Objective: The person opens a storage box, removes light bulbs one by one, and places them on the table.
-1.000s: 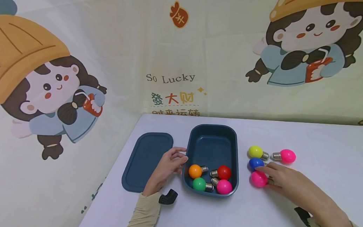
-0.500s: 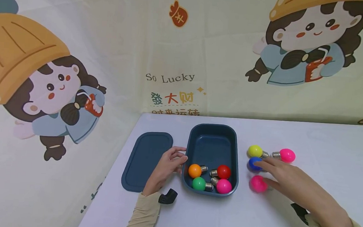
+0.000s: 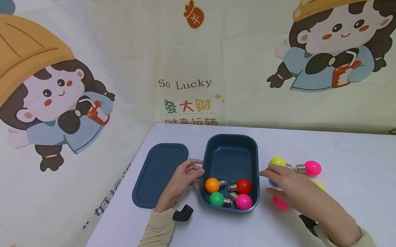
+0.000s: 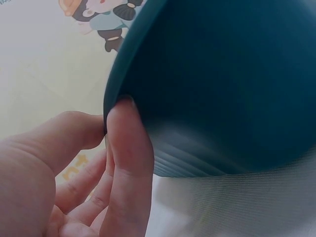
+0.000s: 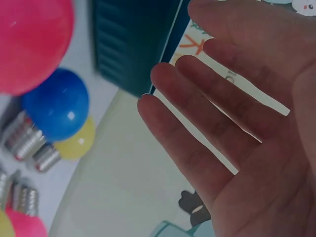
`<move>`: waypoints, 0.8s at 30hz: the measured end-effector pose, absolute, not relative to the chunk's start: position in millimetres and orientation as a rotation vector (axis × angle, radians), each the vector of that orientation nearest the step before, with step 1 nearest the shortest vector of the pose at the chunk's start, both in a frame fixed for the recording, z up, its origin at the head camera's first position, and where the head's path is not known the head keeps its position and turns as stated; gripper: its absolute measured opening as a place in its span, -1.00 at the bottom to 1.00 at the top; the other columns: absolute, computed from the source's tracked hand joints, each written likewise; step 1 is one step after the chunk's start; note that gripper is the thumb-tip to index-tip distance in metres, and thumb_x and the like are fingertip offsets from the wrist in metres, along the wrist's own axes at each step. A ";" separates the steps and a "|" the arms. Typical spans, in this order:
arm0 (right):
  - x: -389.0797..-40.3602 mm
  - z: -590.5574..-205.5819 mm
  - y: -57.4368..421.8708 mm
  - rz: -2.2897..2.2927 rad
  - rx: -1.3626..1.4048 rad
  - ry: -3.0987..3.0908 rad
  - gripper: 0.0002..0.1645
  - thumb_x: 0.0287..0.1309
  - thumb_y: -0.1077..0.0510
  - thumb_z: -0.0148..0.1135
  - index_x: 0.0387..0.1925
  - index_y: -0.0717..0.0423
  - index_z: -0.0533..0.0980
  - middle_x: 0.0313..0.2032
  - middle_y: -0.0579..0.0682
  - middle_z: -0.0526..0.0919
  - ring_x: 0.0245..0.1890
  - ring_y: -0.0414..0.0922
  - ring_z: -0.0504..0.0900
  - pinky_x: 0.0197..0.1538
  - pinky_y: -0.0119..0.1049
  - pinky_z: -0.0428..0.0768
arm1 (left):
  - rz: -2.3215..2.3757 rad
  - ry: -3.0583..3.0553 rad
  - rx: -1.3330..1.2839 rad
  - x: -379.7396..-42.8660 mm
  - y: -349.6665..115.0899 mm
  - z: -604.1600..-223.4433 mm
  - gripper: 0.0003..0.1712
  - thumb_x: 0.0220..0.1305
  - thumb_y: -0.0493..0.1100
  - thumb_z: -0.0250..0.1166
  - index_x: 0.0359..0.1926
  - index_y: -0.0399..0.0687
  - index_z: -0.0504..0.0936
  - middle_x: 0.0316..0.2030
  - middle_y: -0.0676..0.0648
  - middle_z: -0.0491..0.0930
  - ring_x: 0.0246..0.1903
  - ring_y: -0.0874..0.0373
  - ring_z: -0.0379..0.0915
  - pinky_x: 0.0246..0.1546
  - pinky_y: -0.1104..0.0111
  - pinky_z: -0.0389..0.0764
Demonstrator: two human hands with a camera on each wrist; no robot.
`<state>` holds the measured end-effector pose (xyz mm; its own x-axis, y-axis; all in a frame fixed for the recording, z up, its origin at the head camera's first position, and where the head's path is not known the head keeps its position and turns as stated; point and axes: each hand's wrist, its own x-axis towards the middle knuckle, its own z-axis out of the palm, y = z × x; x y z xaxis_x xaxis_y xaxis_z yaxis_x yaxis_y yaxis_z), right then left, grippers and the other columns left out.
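Note:
My left hand (image 3: 181, 179) rests its fingertips against the left outer wall of a dark blue box (image 3: 231, 141); the left wrist view shows the thumb (image 4: 129, 143) on that wall. The box holds an orange bulb (image 3: 212, 185), a red bulb (image 3: 243, 186), a green bulb (image 3: 216, 199) and a pink bulb (image 3: 244, 202). My right hand (image 3: 300, 190), fingers extended and holding nothing, hovers over loose bulbs right of the box. Beneath it, a pink bulb (image 3: 280, 202) and a blue bulb (image 5: 57, 104) are partly covered in the head view.
A flat dark blue lid (image 3: 160, 174) lies left of the box. Past my right hand are a yellow bulb (image 3: 278, 161), another pink bulb (image 3: 313, 168) and a partly hidden yellow bulb (image 3: 319, 185). A printed cloth (image 3: 242, 84) hangs behind the white table (image 3: 224, 236).
My right hand has moved left toward the box, its fingers straightening. The near pink bulb shifted slightly toward me as the hand left it. My left hand and the box stay in place.

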<state>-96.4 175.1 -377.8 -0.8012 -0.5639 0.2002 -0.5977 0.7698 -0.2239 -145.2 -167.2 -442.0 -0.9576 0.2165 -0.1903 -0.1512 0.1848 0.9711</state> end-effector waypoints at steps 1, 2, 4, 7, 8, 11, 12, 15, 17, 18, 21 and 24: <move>-96.9 -377.4 172.6 0.418 0.950 -2.825 -0.37 -0.18 0.14 0.63 0.02 0.07 0.61 -0.10 0.02 0.62 -0.10 -0.02 0.66 -0.22 -0.23 0.72 | 1.840 2.180 0.064 -145.1 -167.3 -442.1 -0.49 0.33 -0.09 0.34 0.24 -0.11 0.48 -0.13 -0.22 0.59 -0.38 0.11 0.45 -0.43 0.38 0.62; -97.4 -377.0 170.2 0.419 0.965 -2.809 -0.37 -0.18 0.14 0.63 0.03 0.07 0.61 -0.10 0.01 0.62 -0.10 -0.03 0.65 -0.21 -0.24 0.72 | 1.841 2.178 0.064 -144.9 -167.5 -442.2 -0.49 0.33 -0.09 0.34 0.24 -0.10 0.49 -0.13 -0.22 0.59 -0.38 0.11 0.45 -0.43 0.38 0.62; -98.3 -376.8 165.5 0.420 1.004 -2.773 -0.40 -0.15 0.14 0.62 0.02 0.09 0.62 -0.11 0.00 0.63 -0.10 -0.06 0.64 -0.19 -0.26 0.71 | 1.841 2.179 0.063 -144.5 -167.5 -442.1 -0.49 0.32 -0.08 0.34 0.24 -0.10 0.49 -0.13 -0.21 0.59 -0.37 0.11 0.46 -0.42 0.37 0.62; -100.3 -376.7 158.2 0.442 1.065 -2.740 -0.44 -0.11 0.16 0.60 0.00 0.10 0.62 -0.11 -0.02 0.63 -0.11 -0.10 0.63 -0.17 -0.30 0.71 | 1.842 2.182 0.061 -144.2 -167.1 -442.1 -0.49 0.32 -0.07 0.35 0.24 -0.10 0.49 -0.13 -0.21 0.59 -0.38 0.12 0.46 -0.42 0.38 0.62; -100.7 -377.0 155.8 0.449 1.084 -2.732 -0.46 -0.10 0.17 0.59 -0.01 0.11 0.62 -0.11 -0.02 0.63 -0.11 -0.10 0.62 -0.17 -0.30 0.71 | 1.842 2.184 0.060 -144.2 -167.0 -442.2 -0.49 0.32 -0.07 0.34 0.24 -0.10 0.49 -0.13 -0.22 0.59 -0.38 0.12 0.46 -0.42 0.38 0.62; -102.2 -378.8 149.1 0.468 1.131 -2.711 -0.49 -0.10 0.20 0.58 -0.04 0.13 0.61 -0.13 -0.01 0.62 -0.14 -0.11 0.62 -0.19 -0.34 0.70 | 1.844 2.183 0.053 -143.9 -166.5 -442.6 -0.48 0.32 -0.07 0.35 0.24 -0.11 0.48 -0.11 -0.23 0.59 -0.38 0.12 0.46 -0.42 0.39 0.62; -102.3 -379.6 147.1 0.471 1.139 -2.705 -0.50 -0.09 0.20 0.58 -0.05 0.13 0.61 -0.13 -0.02 0.62 -0.15 -0.12 0.61 -0.20 -0.34 0.69 | 1.845 2.181 0.051 -143.8 -166.5 -442.7 -0.48 0.32 -0.07 0.35 0.24 -0.11 0.48 -0.11 -0.24 0.59 -0.38 0.12 0.46 -0.42 0.39 0.61; -103.3 -382.0 141.6 0.480 1.157 -2.709 -0.54 -0.06 0.22 0.56 -0.06 0.13 0.62 -0.14 -0.04 0.60 -0.17 -0.13 0.60 -0.20 -0.34 0.68 | 1.850 2.172 0.047 -143.0 -166.6 -442.9 -0.48 0.32 -0.07 0.35 0.24 -0.10 0.48 -0.10 -0.26 0.59 -0.40 0.12 0.46 -0.44 0.38 0.61; -104.3 -382.6 138.1 0.483 1.169 -2.737 -0.57 -0.03 0.21 0.54 -0.07 0.12 0.62 -0.15 -0.05 0.60 -0.18 -0.14 0.60 -0.19 -0.32 0.68 | 1.855 2.169 0.051 -142.5 -166.6 -442.7 -0.48 0.32 -0.09 0.35 0.24 -0.11 0.48 -0.10 -0.26 0.59 -0.41 0.12 0.46 -0.44 0.38 0.61; -105.0 -382.6 136.2 0.486 1.175 -2.757 -0.59 -0.01 0.20 0.53 -0.07 0.11 0.62 -0.16 -0.06 0.60 -0.18 -0.15 0.59 -0.18 -0.32 0.68 | 1.855 2.169 0.052 -142.3 -166.6 -442.9 -0.48 0.32 -0.09 0.35 0.24 -0.11 0.48 -0.10 -0.26 0.59 -0.41 0.12 0.46 -0.45 0.38 0.61; -107.5 -382.9 130.7 0.481 1.205 -2.812 -0.63 0.02 0.18 0.51 -0.09 0.09 0.62 -0.18 -0.06 0.60 -0.19 -0.15 0.57 -0.20 -0.33 0.68 | 1.856 2.172 0.056 -141.6 -166.0 -443.0 -0.48 0.33 -0.09 0.34 0.24 -0.13 0.48 -0.10 -0.25 0.59 -0.42 0.13 0.46 -0.44 0.38 0.61; -109.5 -384.1 126.0 0.466 1.231 -2.837 -0.64 0.03 0.18 0.51 -0.10 0.10 0.62 -0.20 -0.06 0.60 -0.20 -0.16 0.57 -0.22 -0.35 0.68 | 1.855 2.169 0.054 -140.9 -165.2 -442.8 -0.48 0.33 -0.09 0.34 0.25 -0.13 0.48 -0.09 -0.27 0.58 -0.42 0.12 0.45 -0.43 0.39 0.61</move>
